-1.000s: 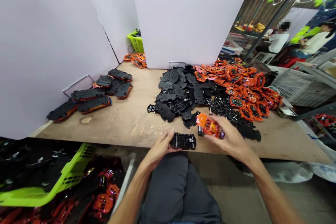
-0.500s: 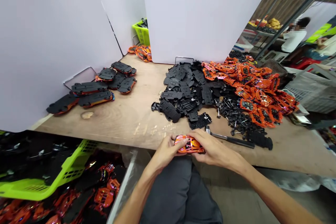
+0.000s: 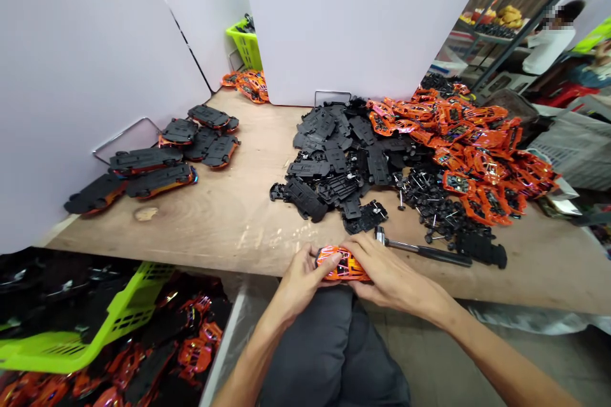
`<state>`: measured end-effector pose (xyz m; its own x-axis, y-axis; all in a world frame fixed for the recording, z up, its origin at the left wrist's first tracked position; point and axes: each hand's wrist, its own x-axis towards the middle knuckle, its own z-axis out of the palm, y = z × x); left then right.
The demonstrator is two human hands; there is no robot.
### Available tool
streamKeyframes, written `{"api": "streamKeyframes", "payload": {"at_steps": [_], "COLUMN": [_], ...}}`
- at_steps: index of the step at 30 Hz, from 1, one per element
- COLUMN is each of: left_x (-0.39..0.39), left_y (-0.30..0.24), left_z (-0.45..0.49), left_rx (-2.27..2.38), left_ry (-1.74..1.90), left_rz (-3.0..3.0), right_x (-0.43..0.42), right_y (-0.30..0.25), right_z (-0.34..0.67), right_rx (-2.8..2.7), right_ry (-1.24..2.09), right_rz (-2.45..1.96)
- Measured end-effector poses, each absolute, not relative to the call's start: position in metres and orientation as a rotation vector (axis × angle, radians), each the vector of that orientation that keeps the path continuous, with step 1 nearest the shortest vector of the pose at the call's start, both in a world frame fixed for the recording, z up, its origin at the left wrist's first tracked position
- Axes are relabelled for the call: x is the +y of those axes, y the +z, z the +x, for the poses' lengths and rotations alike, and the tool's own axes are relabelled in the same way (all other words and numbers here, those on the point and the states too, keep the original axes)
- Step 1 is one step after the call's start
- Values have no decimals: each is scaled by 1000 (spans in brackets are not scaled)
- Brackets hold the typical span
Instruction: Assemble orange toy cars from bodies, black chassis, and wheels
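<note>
An orange toy car (image 3: 344, 265) is held right side up at the table's front edge, above my lap. My left hand (image 3: 301, 280) is closed around its left end, thumb on top. Around the right end, my right hand (image 3: 380, 270) is closed as well, fingers along the far side. The car's underside is hidden. Just beyond my right hand lies a hammer (image 3: 424, 250) with a black handle. Behind it are a heap of black car bases (image 3: 329, 159), a pile of wheel axles (image 3: 427, 203) and a heap of orange car shells (image 3: 477, 133).
Several toy cars (image 3: 157, 162) lie upside down on the left of the wooden table (image 3: 224, 216). Below left, a green basket (image 3: 119, 305) holds black parts, with orange pieces under it. White panels (image 3: 363, 19) stand behind. A person (image 3: 554, 44) sits at the back right.
My view has shifted slightly. Both hands keep their hold on the toy car, with barely any change in its position.
</note>
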<state>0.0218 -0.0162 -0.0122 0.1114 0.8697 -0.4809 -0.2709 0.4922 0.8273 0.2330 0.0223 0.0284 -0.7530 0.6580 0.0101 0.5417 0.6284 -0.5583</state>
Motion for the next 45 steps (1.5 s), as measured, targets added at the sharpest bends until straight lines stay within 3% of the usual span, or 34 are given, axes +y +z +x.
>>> {"api": "streamKeyframes", "payload": {"at_steps": [10,15,21,31,37,45], "left_x": [-14,-23,-26,-25,-18,-10], "left_y": [-13,-3,6,-2,10,3], "left_z": [33,26,28,53,51,75], "left_rx": [1227,1202,1063,1232,1167,1358], "left_ry": [1027,1069,976,943,805,657], "left_rz": [696,762,1134,1373,1569,2474], "right_x": [24,19,-7,-13,-14,-19], "right_y": [17,27,12,-7,-12,-21], "right_z": [226,242,266,273,268,265], "right_rx": [-2755,-2555,-1851,-1658,-1550,-1507], "right_ry": [442,640,1087,1310,1309,1171], "right_rz": [-930,-946,-1164,-1152,-1168,-1188]}}
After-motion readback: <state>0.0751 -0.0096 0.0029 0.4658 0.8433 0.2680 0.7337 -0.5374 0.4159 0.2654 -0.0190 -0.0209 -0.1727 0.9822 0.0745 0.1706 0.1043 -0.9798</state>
